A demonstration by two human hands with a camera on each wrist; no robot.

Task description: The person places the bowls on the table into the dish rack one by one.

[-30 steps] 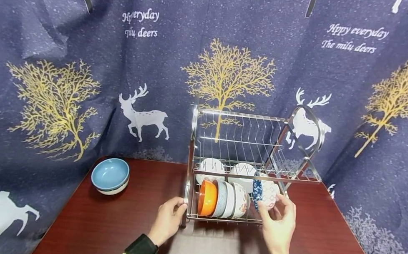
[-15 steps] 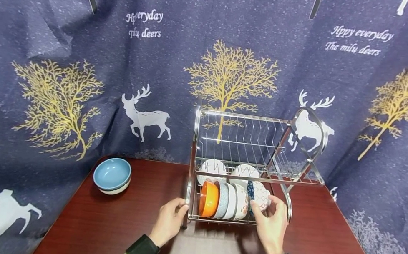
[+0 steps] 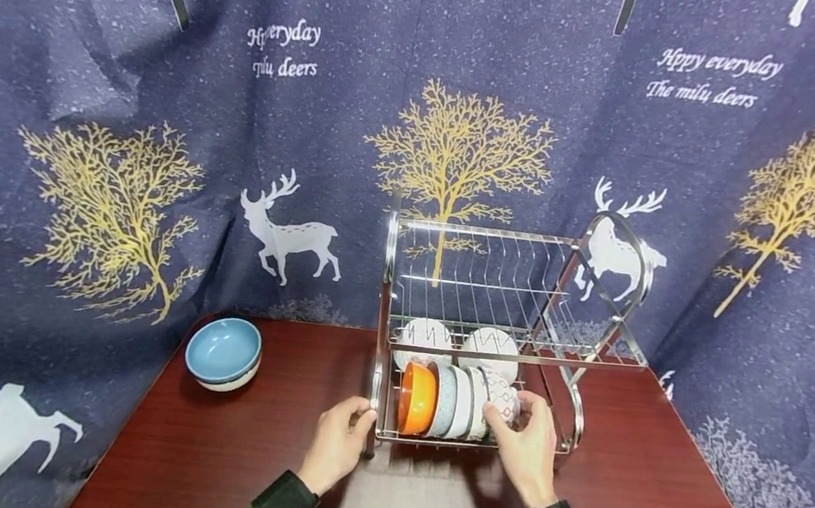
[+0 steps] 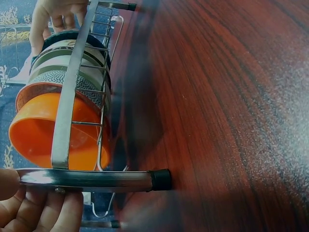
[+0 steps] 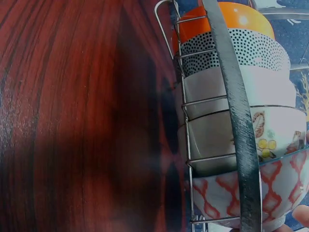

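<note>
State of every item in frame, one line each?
Left hand: grips the rack's front-left post.
Right hand: holds the red-patterned bowl.
Red-patterned bowl: on edge, last in the lower row.
Orange bowl: on edge, first in that row.
Rack: upper tier bare.
Blue bowl: upright on the table.

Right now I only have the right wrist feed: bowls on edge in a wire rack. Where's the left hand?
Observer: The left hand grips the front-left post of the rack.
Operator: Any bowl outside the rack?
Observer: One, a blue bowl, on the table left of the rack.
Operator: What's the right hand on?
Observer: The right hand holds the red-patterned bowl at the right end of the row.
</note>
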